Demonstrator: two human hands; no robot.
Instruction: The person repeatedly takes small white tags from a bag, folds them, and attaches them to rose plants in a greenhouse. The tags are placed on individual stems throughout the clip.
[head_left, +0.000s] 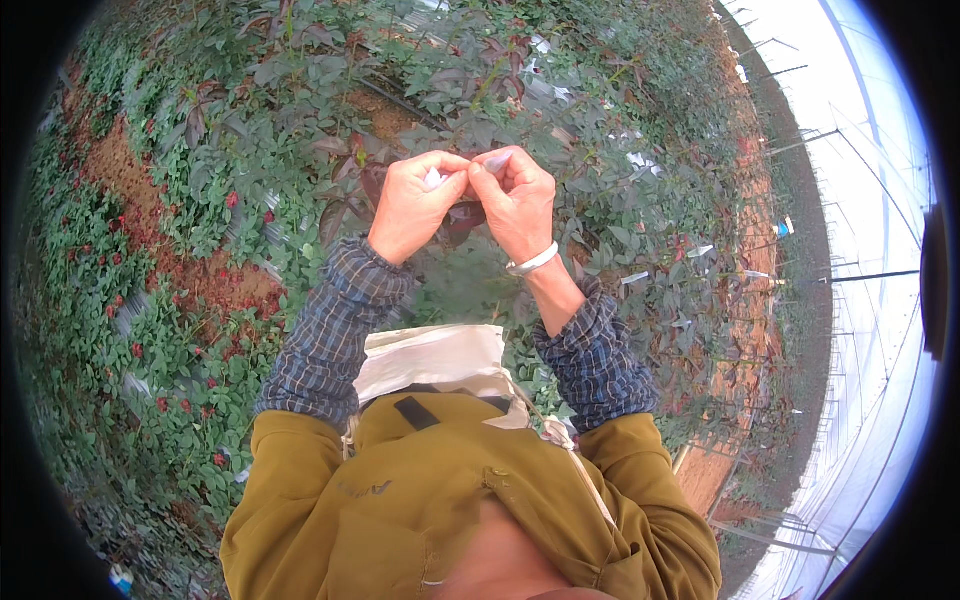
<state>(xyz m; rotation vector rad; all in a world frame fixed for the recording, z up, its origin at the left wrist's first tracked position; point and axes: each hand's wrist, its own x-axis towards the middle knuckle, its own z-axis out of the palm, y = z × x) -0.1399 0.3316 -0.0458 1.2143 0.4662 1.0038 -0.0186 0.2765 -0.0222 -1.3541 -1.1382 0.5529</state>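
Both hands meet over a rose plant with dark reddish leaves. My left hand has thumb and forefinger pinched together and keeps a small white piece, perhaps paper or plastic film, in its curled fingers. Fingertips nearly touching the left ones, my right hand holds a pale lilac-white piece of similar thin material. What lies between the fingertips is too small to tell. A white bracelet rings the right wrist. Below the hands, a white bag or pouch hangs open at the waist on a cord.
Dense rose bushes surround me, with red blooms at the left. White slips hang among plants at the right. A dark pipe runs behind the hands. A soil path and plastic greenhouse wall stand farther right.
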